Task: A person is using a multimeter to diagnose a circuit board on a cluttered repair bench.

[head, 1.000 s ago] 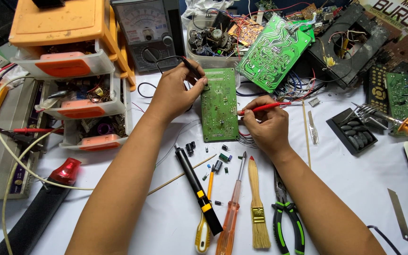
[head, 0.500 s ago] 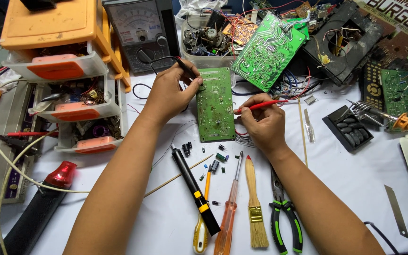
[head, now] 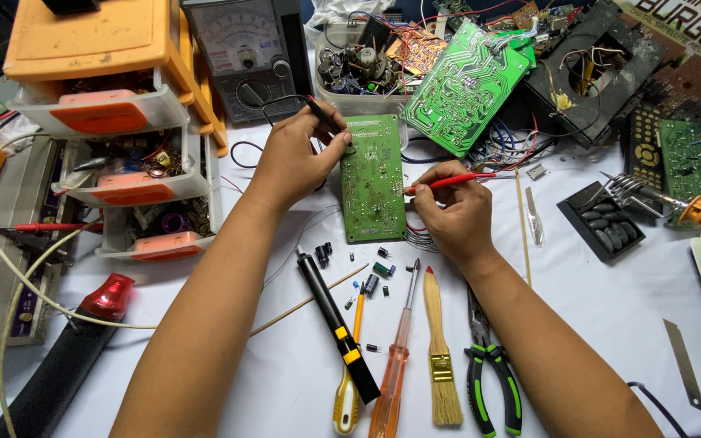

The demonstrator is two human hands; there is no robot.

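While both hands (head: 294, 158) grip probes (head: 448, 180), circuit board (head: 373, 178) — touched

One head-worn camera looks steeply down, close over the cluttered white table (head: 610, 300).

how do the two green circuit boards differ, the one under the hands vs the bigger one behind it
The narrow green board lies flat and upright in the view, with the left hand and right hand holding a black probe and a red probe at its two sides. The wide green board is brighter, tilted on a pile of parts, untouched, and shows pale solder traces. Both are rectangular and green.
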